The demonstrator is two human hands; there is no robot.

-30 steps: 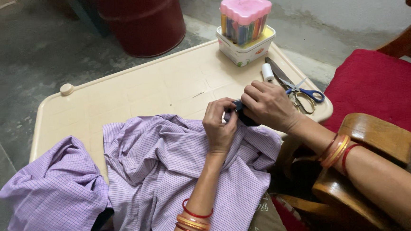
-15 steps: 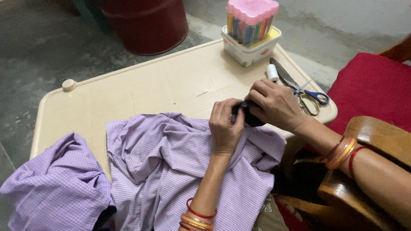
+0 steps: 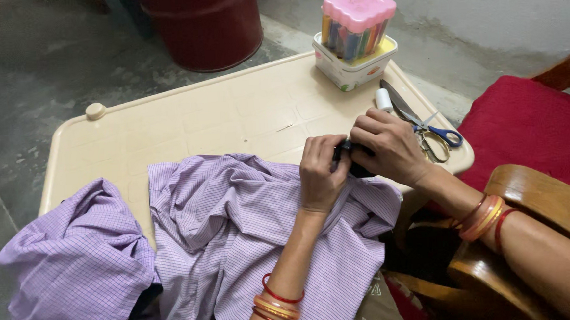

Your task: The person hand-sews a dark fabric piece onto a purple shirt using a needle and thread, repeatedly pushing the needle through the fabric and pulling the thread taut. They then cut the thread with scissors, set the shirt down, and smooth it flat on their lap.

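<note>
At table's near edge: both hands pinch a small dark piece against purple checked cloth.

L hand & R hand, fingers curled shut, meet on the dark piece, mostly hidden, kind unclear. It sits on the purple garment, which drapes off the cream plastic table toward the lap. Just beyond R hand: scissors w/ blue handles, a white spool. Far corner: white tub w/ pink-lidded box. Red cushion at right; red drum behind.
</note>
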